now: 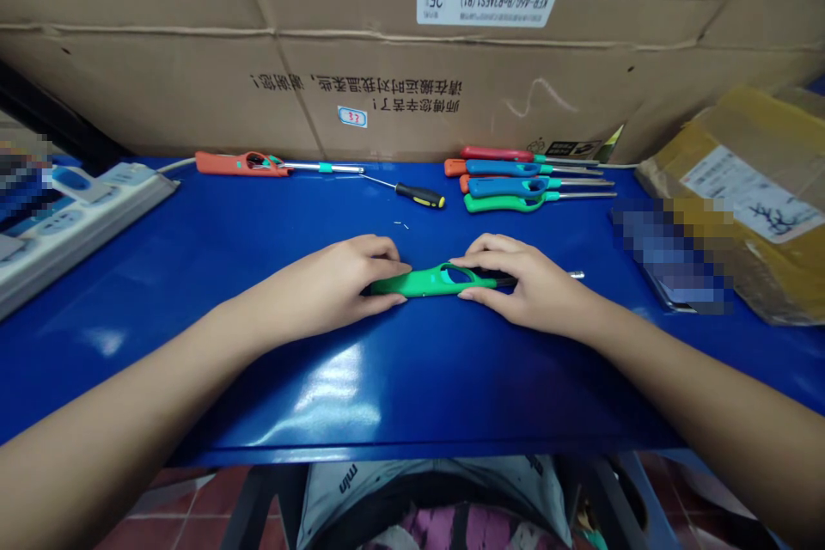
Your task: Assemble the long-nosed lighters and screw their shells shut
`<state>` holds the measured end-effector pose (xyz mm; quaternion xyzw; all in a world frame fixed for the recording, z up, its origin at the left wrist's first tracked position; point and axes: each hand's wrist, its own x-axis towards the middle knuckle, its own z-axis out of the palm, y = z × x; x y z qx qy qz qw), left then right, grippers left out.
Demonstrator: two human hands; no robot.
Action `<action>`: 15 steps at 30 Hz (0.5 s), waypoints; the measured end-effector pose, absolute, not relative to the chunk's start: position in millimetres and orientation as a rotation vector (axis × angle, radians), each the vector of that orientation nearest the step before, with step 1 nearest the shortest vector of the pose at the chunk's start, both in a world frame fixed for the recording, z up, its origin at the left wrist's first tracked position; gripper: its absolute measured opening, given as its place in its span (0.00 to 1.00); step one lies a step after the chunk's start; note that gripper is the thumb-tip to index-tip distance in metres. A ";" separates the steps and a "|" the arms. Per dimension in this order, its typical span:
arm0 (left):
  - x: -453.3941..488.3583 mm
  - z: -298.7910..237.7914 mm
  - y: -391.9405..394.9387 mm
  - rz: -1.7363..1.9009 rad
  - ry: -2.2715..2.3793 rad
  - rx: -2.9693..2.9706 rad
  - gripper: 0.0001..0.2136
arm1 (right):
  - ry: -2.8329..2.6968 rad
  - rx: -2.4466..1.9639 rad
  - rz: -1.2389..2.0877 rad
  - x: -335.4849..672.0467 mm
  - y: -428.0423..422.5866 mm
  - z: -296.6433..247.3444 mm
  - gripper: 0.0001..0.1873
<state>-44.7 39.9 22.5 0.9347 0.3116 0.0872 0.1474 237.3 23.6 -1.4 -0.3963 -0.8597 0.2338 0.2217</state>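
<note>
A green long-nosed gas lighter (422,282) lies lengthwise near the middle of the blue table (412,387). My left hand (361,279) is closed around its handle end, thumb on the near side and fingers on the far side. Near the trigger opening, my right hand (516,275) pinches the same lighter between thumb and fingers. Its metal tip shows beyond that hand, on the right. Past my hands lie a black and yellow screwdriver (420,195) and an orange lighter (241,164) with its inside parts partly showing.
Several finished-looking lighters (509,186) in red, orange, blue and green lie at the back right. A large cardboard box (387,60) stands behind them. At left is a white power strip (96,206); at right sit a phone-like blurred object (670,258) and a taped parcel (741,206).
</note>
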 end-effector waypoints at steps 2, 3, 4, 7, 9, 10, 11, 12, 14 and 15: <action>-45.5 20.6 39.1 0.261 0.904 2.710 0.14 | -2.355 -1.097 0.653 236.2 23.1 -2.4 0.17; -45.8 19.7 38.5 0.261 0.912 2.723 0.14 | -2.354 -1.093 0.651 236.0 22.9 -2.9 0.17; -46.1 18.9 37.9 0.255 0.922 2.739 0.15 | -2.360 -1.088 0.643 236.0 22.7 -3.6 0.17; -45.5 17.0 35.8 0.211 0.939 2.817 0.16 | -2.403 -1.063 0.575 237.1 22.3 -6.1 0.19; -43.7 16.2 34.3 0.191 0.919 2.895 0.16 | -2.473 -1.040 0.482 238.9 22.3 -7.1 0.19; -42.4 15.8 33.6 0.186 0.903 2.930 0.16 | -2.516 -1.031 0.430 240.1 22.5 -7.1 0.19; -40.8 15.4 33.0 0.185 0.891 2.954 0.16 | -2.554 -1.027 0.385 241.5 22.7 -6.5 0.19; -39.2 14.8 32.6 0.193 0.885 2.963 0.16 | -2.583 -1.026 0.357 242.9 23.1 -5.5 0.19; -36.1 13.4 32.3 0.238 0.885 2.937 0.16 | -2.601 -1.018 0.343 245.8 23.8 -2.1 0.17; -34.9 12.6 32.3 0.269 0.885 2.907 0.16 | -2.602 -1.010 0.341 246.9 24.0 0.0 0.16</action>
